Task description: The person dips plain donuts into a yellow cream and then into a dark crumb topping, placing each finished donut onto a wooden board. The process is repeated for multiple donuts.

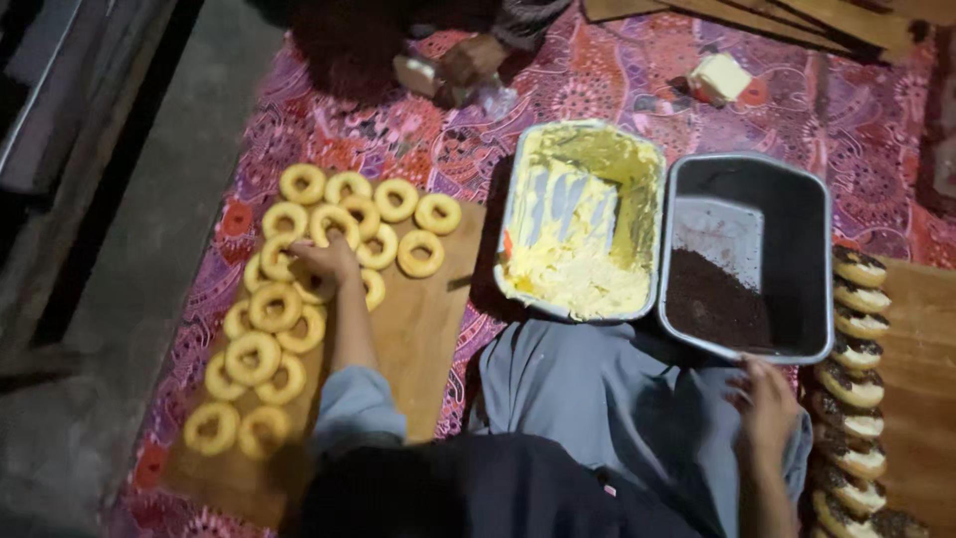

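Now our left hand (324, 261) pinches a plain ring donut (317, 287) at nine o'clock; right hand (767, 403) grip wide beside the dark tray (812, 269)

Left hand (327, 257) outstretched, fingers curled down; right hand (767, 403) low, fingers loosely spread

1. Left arm: sleeve (354, 403) of light blue-grey cloth, rolled or pushed up near the elbow; forearm bare below it.
2. Right arm: no sleeve visible on the forearm in view.
3. Legs: covered by loose trousers (607, 399) of the same blue-grey cloth, softly creased.
4. Both hands bare; no gloves visible.
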